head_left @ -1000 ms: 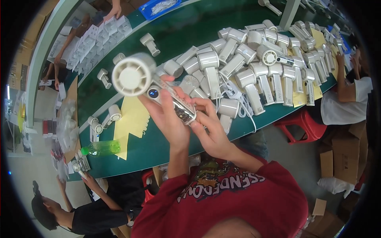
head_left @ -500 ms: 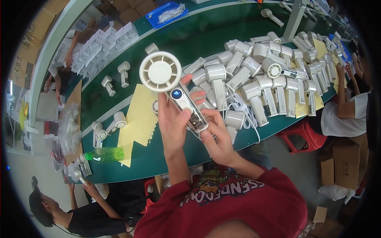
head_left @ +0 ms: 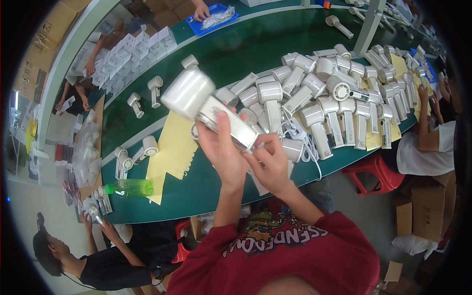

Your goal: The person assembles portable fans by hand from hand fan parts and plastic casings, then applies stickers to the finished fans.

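Note:
A white handheld fan (head_left: 189, 94) is tilted over the table, its round head up to the left and its handle slanting down to the right. My left hand (head_left: 228, 157) wraps the handle, thumb lying across it. At the handle's lower end, my right hand (head_left: 271, 164) pinches with thumb and fingertips; the exact spot it grips is partly hidden. The fan's smooth side faces up, so its grille and display are out of sight. Just beyond my hands lies a big pile of similar fans (head_left: 271, 93), with a white cable (head_left: 310, 153) among them.
Yellow sheets (head_left: 174, 150) and a green bottle (head_left: 132, 188) lie on the green table to the left, near several loose fans (head_left: 155, 91). White boxes (head_left: 130, 51) stand stacked farther back. Co-workers sit at both sides; another person's hand (head_left: 200, 12) reaches into a blue tray (head_left: 216, 23).
The fan has been turned over in my hands: its grille and lit display faced up before, now its plain side does. A person's hand has come to the blue tray.

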### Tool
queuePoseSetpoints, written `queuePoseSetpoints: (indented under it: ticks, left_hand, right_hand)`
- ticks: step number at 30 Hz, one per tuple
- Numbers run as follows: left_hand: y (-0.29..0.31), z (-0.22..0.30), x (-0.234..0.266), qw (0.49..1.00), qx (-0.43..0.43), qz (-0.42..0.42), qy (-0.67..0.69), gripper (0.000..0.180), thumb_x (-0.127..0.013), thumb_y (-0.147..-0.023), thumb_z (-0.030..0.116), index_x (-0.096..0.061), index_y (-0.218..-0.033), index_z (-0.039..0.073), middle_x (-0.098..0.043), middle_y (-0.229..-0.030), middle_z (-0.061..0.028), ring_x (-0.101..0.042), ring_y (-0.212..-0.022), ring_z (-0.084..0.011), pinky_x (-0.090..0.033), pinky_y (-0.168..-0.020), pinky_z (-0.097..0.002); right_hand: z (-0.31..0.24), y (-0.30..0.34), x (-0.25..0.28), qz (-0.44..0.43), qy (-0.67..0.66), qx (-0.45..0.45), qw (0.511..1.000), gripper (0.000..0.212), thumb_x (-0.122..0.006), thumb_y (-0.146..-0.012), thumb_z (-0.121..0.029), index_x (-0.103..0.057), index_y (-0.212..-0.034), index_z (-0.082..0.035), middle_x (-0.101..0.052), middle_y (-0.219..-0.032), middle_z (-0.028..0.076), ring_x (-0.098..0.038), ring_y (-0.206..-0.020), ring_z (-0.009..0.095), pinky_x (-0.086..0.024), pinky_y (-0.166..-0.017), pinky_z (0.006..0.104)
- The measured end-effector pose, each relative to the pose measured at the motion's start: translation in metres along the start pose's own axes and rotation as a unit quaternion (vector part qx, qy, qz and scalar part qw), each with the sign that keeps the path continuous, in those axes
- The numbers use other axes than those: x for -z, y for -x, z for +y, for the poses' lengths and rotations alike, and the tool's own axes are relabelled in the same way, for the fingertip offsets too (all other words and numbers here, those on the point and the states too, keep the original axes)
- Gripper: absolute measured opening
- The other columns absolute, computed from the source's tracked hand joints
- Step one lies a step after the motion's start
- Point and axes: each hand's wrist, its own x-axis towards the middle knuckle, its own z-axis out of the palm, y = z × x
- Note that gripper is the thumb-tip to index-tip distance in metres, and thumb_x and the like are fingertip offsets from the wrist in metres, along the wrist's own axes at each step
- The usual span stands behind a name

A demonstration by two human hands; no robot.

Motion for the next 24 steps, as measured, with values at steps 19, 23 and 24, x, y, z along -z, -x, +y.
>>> queuePoseSetpoints:
  ticks: [19, 23, 24]
  left_hand:
    - [-0.074, 0.028, 0.063, 0.985, 0.01, 0.055, 0.164, 0.033, -0.049, -0.085, 0.029, -0.045, -0.102, 0.001, -0.048, -0.083, -0.0071, -0.051, -0.07, -0.0134, -0.047, -0.067, -0.0285]
    - [-0.078, 0.015, 0.07, 0.965, 0.107, -0.129, 0.2, 0.045, -0.047, -0.085, 0.038, -0.044, -0.108, 0.0, -0.045, -0.081, -0.0064, -0.047, -0.069, -0.0131, -0.046, -0.06, -0.0276]
    - [-0.087, 0.006, 0.072, 0.952, 0.132, -0.147, 0.232, 0.047, -0.047, -0.084, 0.039, -0.044, -0.11, 0.0, -0.047, -0.085, -0.0081, -0.048, -0.072, -0.014, -0.046, -0.059, -0.0274]
  right_hand:
    - [0.017, -0.017, 0.067, 0.113, -0.042, -0.049, 0.991, 0.018, -0.043, -0.084, -0.006, -0.047, -0.07, 0.004, -0.045, -0.079, 0.005, -0.036, -0.053, 0.008, -0.026, -0.047, 0.02]
    - [0.022, -0.02, 0.071, 0.137, -0.078, -0.107, 0.982, 0.023, -0.038, -0.089, -0.01, -0.048, -0.072, 0.003, -0.044, -0.078, 0.003, -0.031, -0.052, 0.003, -0.022, -0.046, 0.0183]
    - [0.025, -0.022, 0.072, 0.14, -0.08, -0.104, 0.981, 0.023, -0.039, -0.089, -0.01, -0.048, -0.072, 0.003, -0.044, -0.077, 0.002, -0.031, -0.052, 0.003, -0.022, -0.045, 0.0183]
